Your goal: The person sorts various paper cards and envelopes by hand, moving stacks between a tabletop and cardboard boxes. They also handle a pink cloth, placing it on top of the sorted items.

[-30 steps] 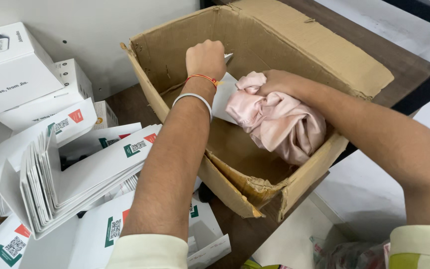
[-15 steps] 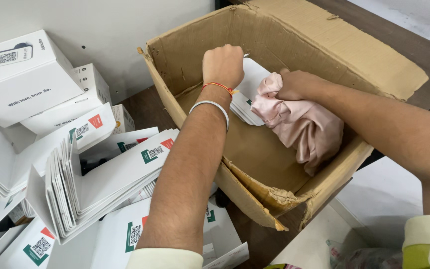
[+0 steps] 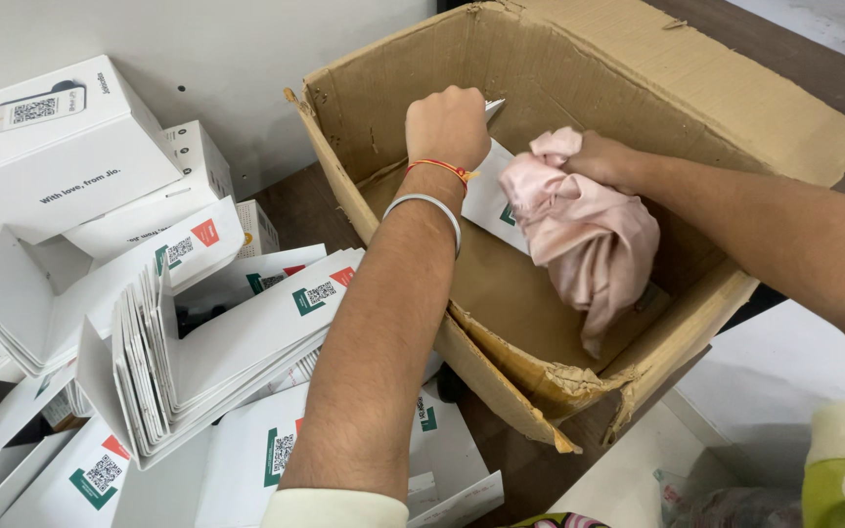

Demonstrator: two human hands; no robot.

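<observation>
Cardboard box sits on dark wooden table against white wall.

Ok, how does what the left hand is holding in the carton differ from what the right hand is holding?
The left hand grips flat white folded cards, stiff and printed with a small green mark; the right hand clutches a pink cloth, soft, crumpled and plain. The cards stand on edge, while the cloth hangs loose. Both are inside the brown cardboard box.

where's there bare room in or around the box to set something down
The cardboard box floor is bare near its torn front corner, between the left forearm and the pink cloth. The back corner is crowded by the left hand, white sheets and right hand. White cartons crowd the table's left.
</observation>
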